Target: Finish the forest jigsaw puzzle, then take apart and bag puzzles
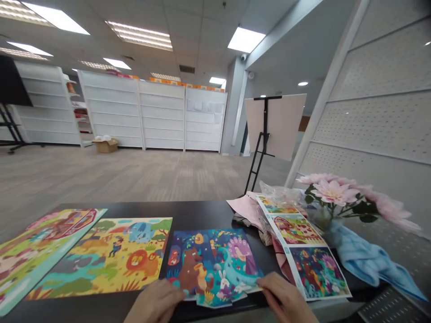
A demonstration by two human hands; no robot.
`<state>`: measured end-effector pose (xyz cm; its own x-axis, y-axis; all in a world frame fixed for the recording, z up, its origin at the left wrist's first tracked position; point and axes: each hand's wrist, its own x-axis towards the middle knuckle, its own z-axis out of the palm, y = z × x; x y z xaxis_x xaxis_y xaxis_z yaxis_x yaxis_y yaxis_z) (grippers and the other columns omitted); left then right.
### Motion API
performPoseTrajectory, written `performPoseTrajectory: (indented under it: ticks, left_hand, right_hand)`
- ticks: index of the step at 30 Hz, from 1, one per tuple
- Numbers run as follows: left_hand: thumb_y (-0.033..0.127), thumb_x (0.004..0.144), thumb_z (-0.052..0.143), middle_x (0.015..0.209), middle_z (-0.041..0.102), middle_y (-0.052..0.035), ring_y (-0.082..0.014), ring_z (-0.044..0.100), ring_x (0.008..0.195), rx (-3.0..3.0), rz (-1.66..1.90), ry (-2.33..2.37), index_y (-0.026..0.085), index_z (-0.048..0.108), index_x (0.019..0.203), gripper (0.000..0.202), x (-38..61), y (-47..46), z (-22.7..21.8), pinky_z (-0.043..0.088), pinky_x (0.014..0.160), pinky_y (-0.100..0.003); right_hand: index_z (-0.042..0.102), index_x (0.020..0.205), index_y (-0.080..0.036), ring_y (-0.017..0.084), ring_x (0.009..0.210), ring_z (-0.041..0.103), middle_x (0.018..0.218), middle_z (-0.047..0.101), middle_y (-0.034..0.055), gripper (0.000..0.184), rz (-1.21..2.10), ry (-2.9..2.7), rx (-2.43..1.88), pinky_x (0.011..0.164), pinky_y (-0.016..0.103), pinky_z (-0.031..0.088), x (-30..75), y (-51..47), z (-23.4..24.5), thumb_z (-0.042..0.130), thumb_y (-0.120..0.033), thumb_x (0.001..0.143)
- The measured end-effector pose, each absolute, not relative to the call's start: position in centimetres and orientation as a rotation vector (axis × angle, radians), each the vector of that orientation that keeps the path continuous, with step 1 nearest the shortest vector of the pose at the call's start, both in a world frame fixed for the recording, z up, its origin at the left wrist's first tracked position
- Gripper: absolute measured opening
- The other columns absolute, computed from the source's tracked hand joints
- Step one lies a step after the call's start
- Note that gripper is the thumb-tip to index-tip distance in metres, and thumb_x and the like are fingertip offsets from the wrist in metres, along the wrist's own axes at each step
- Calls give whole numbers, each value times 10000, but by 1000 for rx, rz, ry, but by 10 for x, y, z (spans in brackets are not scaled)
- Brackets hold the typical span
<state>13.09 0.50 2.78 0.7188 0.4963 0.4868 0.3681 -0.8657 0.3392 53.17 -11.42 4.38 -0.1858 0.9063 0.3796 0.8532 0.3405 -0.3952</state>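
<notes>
A dark blue jigsaw puzzle [215,255] with a bear, a rabbit and a peacock lies in front of me on the black table. Along its near edge, several pieces sit out of line and jut toward me. My left hand [156,300] is closed at the near left corner, fingertips on the edge. At the near right corner, my right hand [286,299] pinches the edge between thumb and fingers. Left of it lies a yellow savanna puzzle [144,249] with lions and an elephant. Farther left is a farm picture board [37,246] with a pale green border.
To the right lies a reference sheet [319,269] with three small pictures, over pink cloth [247,210]. Pink flowers [333,190] in a vase and a blue checked cloth [367,255] stand beyond. An easel [264,134] and white shelves [161,116] are across the room.
</notes>
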Motion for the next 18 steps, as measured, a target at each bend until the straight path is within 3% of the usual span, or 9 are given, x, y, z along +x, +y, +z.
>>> performPoseTrajectory:
  ticks: [3,5,9,18]
  left_hand:
    - [218,962,510,1069,763,-43,-212,713,983,2450,813,952,281,703,1097,244,149,31,56,562,866,-303]
    - [166,898,531,1105,748,-53,-229,692,1038,2388,786,1017,251,703,1099,278,158,48,66,545,928,-342]
    - [71,795,553,1128,727,-44,-238,645,1091,2461,737,1006,264,710,1117,407,161,56,64,502,980,-371]
    - [137,963,525,954,744,-35,-221,638,899,2715,840,890,289,746,1011,273,153,36,44,506,815,-349]
  right_hand:
    - [743,1109,-290,272,992,728,1068,772,67,258,280,-1835,-1688,889,389,591,527,-77,68,553,-329,938]
    - [741,1091,-235,281,1033,711,1105,761,82,291,349,-1789,-1718,935,408,560,526,-55,81,542,-375,932]
    - [743,1007,-219,261,918,709,995,764,66,299,403,-1871,-1708,840,375,555,522,-42,83,498,-382,950]
    - [696,974,-233,235,845,708,933,741,73,240,159,-1714,-1588,779,340,557,496,-80,40,467,-303,956]
